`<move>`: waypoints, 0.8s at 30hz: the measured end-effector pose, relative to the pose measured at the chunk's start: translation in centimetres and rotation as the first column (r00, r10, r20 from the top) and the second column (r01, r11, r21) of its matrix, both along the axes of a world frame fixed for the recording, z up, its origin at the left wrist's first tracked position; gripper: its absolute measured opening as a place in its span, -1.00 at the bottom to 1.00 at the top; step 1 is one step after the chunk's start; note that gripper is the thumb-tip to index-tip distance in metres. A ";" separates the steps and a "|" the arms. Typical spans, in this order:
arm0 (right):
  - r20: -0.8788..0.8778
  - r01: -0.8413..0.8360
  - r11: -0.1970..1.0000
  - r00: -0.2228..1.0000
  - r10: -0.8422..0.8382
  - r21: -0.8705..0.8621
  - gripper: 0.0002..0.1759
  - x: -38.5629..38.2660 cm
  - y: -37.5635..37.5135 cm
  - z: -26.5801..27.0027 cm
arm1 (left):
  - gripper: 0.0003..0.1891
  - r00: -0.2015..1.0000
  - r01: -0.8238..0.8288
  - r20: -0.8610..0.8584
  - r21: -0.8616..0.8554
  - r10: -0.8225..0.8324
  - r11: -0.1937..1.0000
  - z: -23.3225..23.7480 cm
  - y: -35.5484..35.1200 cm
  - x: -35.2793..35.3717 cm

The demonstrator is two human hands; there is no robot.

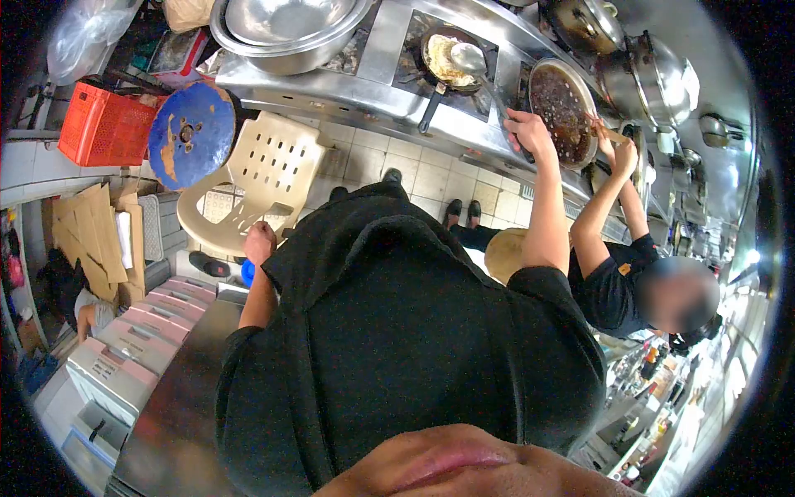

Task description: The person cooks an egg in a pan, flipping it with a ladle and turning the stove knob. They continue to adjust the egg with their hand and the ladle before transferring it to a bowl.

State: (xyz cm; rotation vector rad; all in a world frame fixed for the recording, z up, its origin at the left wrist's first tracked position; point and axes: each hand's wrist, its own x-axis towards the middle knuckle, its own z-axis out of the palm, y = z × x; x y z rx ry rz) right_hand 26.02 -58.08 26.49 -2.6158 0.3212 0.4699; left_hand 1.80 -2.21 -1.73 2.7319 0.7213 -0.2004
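Observation:
My right hand (530, 137) grips the long handle of a ladle (469, 58). The ladle's round metal bowl rests on a fried egg (443, 56), pale with browned parts, in a small black frying pan (426, 51) on the stove. The pan's handle points toward me and nobody holds it. My left hand (259, 243) hangs low at my side, fingers curled in, beside a beige plastic chair (269, 161); nothing shows in it.
Right of the pan stands a wide pot (590, 79) of dark brown liquid, with a co-worker's hands (614, 149) at its rim. Large metal bowls (290, 50) sit at the stove's left. A blue round stool (192, 137) and red crate (108, 124) stand left.

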 end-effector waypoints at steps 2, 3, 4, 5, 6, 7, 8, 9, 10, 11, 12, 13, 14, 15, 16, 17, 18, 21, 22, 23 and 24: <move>-0.021 0.001 0.999 1.000 0.000 0.046 -0.66 -0.1 -0.4 -0.5 | -0.78 1.000 -0.013 0.023 0.002 0.013 1.000 0.0 -0.1 -0.1; -0.021 0.013 0.997 1.000 -0.012 0.079 -0.67 -0.1 -0.8 -1.2 | -0.78 1.000 -0.005 0.029 -0.001 0.005 1.000 0.1 -0.1 -0.1; -0.021 0.026 0.993 0.999 -0.024 0.114 -0.69 -0.1 -1.1 -2.0 | -0.78 0.999 0.003 0.035 -0.004 -0.003 1.000 0.2 0.0 -0.2; -0.041 0.004 0.996 0.999 -0.001 0.093 -0.69 0.1 -1.4 -2.7 | -0.78 0.999 0.012 0.040 -0.006 -0.012 1.000 0.3 0.0 -0.2; -0.061 -0.017 0.997 0.998 0.022 0.073 -0.69 0.2 -1.4 -3.0 | -0.79 0.999 0.012 0.036 -0.004 -0.012 1.000 0.4 0.0 -0.2; -0.081 -0.039 0.998 0.996 0.044 0.054 -0.69 0.3 -1.4 -3.2 | -0.79 0.999 0.012 0.033 -0.002 -0.012 1.000 0.5 0.0 -0.1; -0.076 -0.047 0.998 0.996 0.049 0.039 -0.68 0.2 -1.4 -3.3 | -0.79 1.000 0.011 0.029 -0.001 -0.011 1.000 0.6 0.0 0.0; -0.072 -0.053 0.998 0.996 0.055 0.024 -0.68 0.0 -1.1 -2.9 | -0.79 0.999 0.009 0.038 -0.007 -0.009 1.000 0.6 0.0 -0.1; -0.067 -0.060 0.998 0.996 0.060 0.009 -0.68 -0.1 -0.9 -2.8 | -0.78 0.999 0.008 0.047 -0.014 -0.007 1.000 0.6 -0.1 -0.1; -0.060 -0.101 0.995 0.993 0.100 -0.016 -0.67 0.0 -1.1 -2.9 | -0.78 0.998 0.005 0.057 -0.022 -0.004 1.000 0.6 -0.1 -0.1; -0.053 -0.143 0.989 0.989 0.141 -0.042 -0.67 0.1 -1.3 -3.0 | -0.78 0.999 0.000 0.047 -0.031 0.001 1.000 0.6 -0.1 -0.1; -0.046 -0.184 0.980 0.982 0.182 -0.068 -0.66 0.3 -1.5 -3.2 | -0.78 0.999 -0.006 0.038 -0.040 0.008 0.999 0.7 -0.2 -0.1; -0.047 -0.160 0.986 0.986 0.157 -0.056 -0.66 0.3 -1.6 -3.3 | -0.77 0.999 -0.013 0.030 -0.048 0.014 0.999 0.7 -0.2 0.0; -0.048 -0.136 0.990 0.990 0.134 -0.044 -0.67 0.3 -1.5 -3.2 | -0.77 0.999 -0.019 0.026 -0.060 0.020 0.998 0.6 -0.1 0.0; -0.049 -0.113 0.993 0.993 0.111 -0.032 -0.67 0.4 -1.5 -3.0 | -0.76 0.999 -0.025 0.022 -0.073 0.027 0.997 0.5 -0.1 0.0; -0.050 -0.141 0.988 0.989 0.138 -0.065 -0.67 0.6 -1.6 -2.7 | -0.76 0.999 -0.034 0.019 -0.085 0.036 0.996 0.3 -0.1 0.0; -0.053 -0.172 0.980 0.984 0.168 -0.096 -0.66 0.9 -1.6 -2.0 | -0.76 1.000 -0.021 0.013 -0.093 0.022 0.995 0.1 0.0 0.1; -0.037 -0.051 0.999 0.998 0.051 0.002 -0.59 0.4 -0.2 0.3 | -0.75 1.000 -0.002 0.004 -0.112 0.003 0.994 -0.1 0.5 -0.1; -0.013 -0.032 0.999 0.999 0.032 0.037 -0.57 0.3 -0.3 0.1 | -0.75 1.000 -0.013 0.011 -0.118 0.015 0.993 -0.1 0.3 -0.2; 0.011 -0.014 0.997 1.000 0.013 0.073 -0.55 0.3 -0.4 0.0 | -0.74 0.999 -0.024 0.018 -0.125 0.027 0.992 -0.1 0.2 -0.1; -0.010 -0.005 0.996 1.000 0.006 0.091 -0.54 0.3 -0.3 -0.4 | -0.74 1.000 -0.025 0.006 -0.114 0.026 0.993 0.1 0.1 0.1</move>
